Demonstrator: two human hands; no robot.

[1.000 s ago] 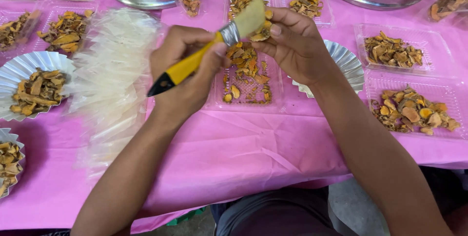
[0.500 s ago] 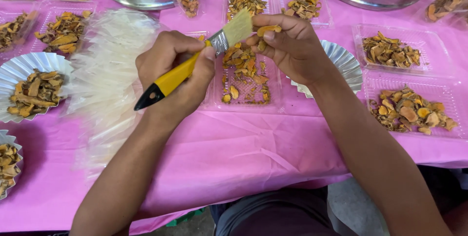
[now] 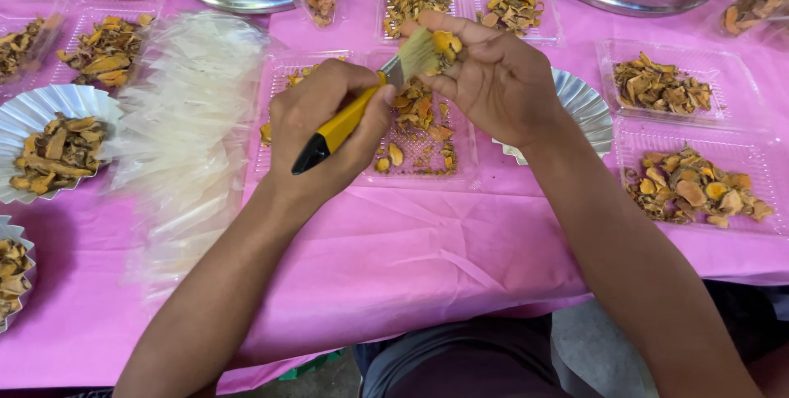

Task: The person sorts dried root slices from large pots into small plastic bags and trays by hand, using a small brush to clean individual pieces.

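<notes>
Since the earlier frames, the yellow-handled brush [image 3: 362, 106] has tipped flatter, bristles now on the orange slice [image 3: 446, 41] pinched in the right hand [image 3: 493, 78]. Her left hand [image 3: 329, 131] wraps the handle. Several clear trays [image 3: 686, 86] already hold slices; the stack of clear bags [image 3: 185, 135] on the pink tabletop [image 3: 394, 250] looks unfilled.

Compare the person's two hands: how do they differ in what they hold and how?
The left hand wraps its fingers around a yellow-handled brush, while the right hand pinches a small orange dried slice at its fingertips. The left hand shows its back to the camera; the right hand shows its palm. Both hover above the clear plastic tray on the pink tablecloth.
</notes>
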